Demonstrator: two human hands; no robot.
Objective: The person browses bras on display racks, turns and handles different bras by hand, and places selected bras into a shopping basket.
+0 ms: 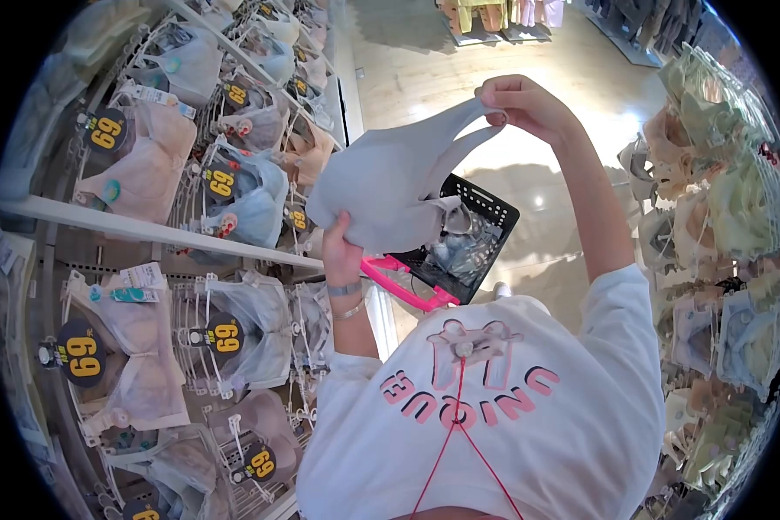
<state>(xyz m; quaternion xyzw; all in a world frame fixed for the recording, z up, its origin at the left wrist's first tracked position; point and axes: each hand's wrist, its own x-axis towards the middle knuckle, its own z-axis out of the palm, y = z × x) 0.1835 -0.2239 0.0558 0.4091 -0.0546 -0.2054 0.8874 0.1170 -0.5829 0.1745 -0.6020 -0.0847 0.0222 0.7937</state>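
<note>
A light grey bra [381, 178] is stretched out between my two hands in front of my chest. My right hand [524, 106], raised at the upper middle, pinches its strap ends. Lower on the left, my left hand [341, 251] grips the bottom edge of the cup, with bands on the wrist. Behind and below the bra is a black basket [503, 208] with a pink handle [407, 286]; packaged grey-blue items [464, 251] lie inside it. The bra hides part of the basket.
Racks of hanging bras [143, 165] with round "69" tags fill the left side, crossed by a white rail [165, 230]. More garments [741, 191] hang along the right. Clothes hang beyond the pale floor [399, 74] at the top.
</note>
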